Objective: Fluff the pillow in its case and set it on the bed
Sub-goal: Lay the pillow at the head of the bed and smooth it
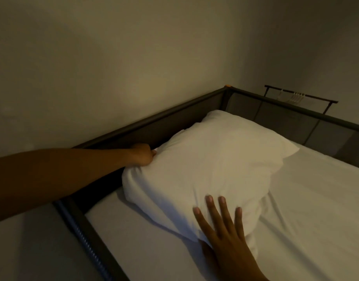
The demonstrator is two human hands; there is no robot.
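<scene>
Dim beige-walled corner, white-sheeted bed (296, 209) in dark frame (154, 122): plump white cased pillow (211, 159) lies centre frame near the corner; left hand (141, 155) fingers clamped on its left edge to anchor it, right hand (221, 226) fingers spread flat at lower centre, likely settling it.

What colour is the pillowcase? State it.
White, plain and unpatterned: the pillowcase matches the sheet, seen in the head view.

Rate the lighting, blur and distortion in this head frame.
Head view: dim, warm light with a soft glow on the wall; white pillow still readable; right hand slightly motion-blurred; wide-angle lens bows the bed frame; corners darken.
</scene>
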